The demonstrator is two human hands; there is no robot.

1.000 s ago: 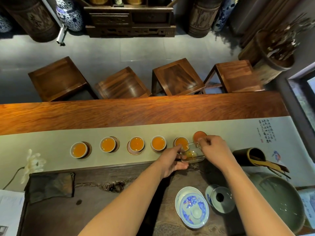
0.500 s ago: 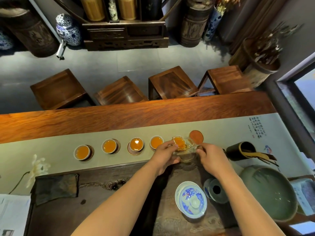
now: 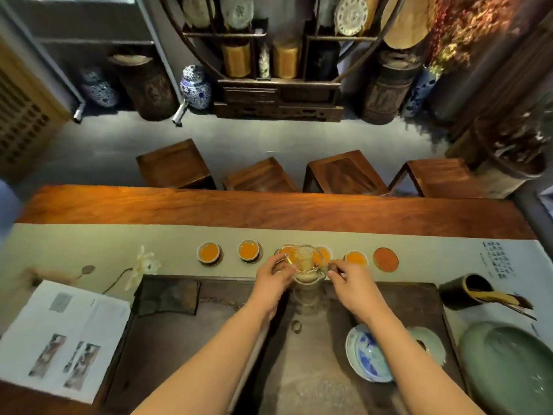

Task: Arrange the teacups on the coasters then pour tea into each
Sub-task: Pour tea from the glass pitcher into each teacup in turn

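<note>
Head view: the glass pitcher has slid left from the right end of the row to mid-frame, left hand and right hand both pinching it, so pouring looks basically done. Five full teacups sit on coasters; the sixth coaster at right is bare, with open runner at the left.

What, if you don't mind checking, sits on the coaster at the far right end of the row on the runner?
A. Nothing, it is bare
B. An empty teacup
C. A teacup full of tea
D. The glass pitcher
A: the rightmost coaster shows its whole reddish top uncovered, while the nearest teacup stands to its left.
</note>
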